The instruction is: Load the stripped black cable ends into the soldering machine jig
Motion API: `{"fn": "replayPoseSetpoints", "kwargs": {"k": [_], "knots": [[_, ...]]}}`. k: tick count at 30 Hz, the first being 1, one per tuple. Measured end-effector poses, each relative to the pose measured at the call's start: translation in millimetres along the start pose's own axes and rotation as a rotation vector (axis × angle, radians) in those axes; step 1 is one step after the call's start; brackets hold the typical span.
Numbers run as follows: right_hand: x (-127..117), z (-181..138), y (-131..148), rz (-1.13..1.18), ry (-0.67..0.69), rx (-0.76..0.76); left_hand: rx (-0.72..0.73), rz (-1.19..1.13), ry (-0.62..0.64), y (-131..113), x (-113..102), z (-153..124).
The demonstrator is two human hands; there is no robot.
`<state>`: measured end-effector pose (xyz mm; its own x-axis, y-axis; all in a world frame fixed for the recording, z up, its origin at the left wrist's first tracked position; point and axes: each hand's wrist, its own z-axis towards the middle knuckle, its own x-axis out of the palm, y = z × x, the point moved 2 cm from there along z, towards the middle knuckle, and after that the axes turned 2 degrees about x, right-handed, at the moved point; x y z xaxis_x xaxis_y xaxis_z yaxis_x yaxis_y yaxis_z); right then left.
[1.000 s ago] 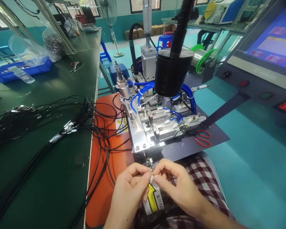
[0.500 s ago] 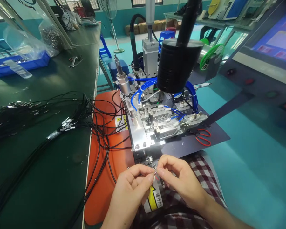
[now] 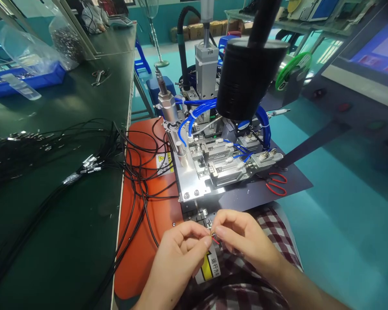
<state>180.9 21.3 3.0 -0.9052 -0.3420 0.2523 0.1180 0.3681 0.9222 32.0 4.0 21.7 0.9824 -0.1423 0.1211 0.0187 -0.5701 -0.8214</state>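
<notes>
The machine plate (image 3: pixel 194 183) is bright, smooth bare metal. Its hoses (image 3: pixel 194 118) are glossy blue plastic. The mat (image 3: pixel 139 254) under it looks matt orange rubber, the bench (image 3: pixel 67 241) matt dark green. Checked cloth (image 3: pixel 278 228) covers the lap.

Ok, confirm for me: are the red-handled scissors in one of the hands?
No, the red-handled scissors lie on the dark mat, right of the machine.
</notes>
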Motion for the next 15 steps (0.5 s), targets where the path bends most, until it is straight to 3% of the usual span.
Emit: {"fn": "replayPoseSetpoints", "kwargs": {"k": [4,10,15], "knots": [[-1.0,1.7,-3.5,0.080,0.056,0.084,0.001,-0.006,0.017,-0.5,-0.4,1.7],[-5.3,-0.9,4.9,-0.028,0.031,0.109,0.014,-0.019,0.044,4.8,-2.5,4.5],[-5.7,0.1,6.3,0.077,0.037,0.179,0.027,-0.015,0.064,5.3,-2.3,3.0]]}}
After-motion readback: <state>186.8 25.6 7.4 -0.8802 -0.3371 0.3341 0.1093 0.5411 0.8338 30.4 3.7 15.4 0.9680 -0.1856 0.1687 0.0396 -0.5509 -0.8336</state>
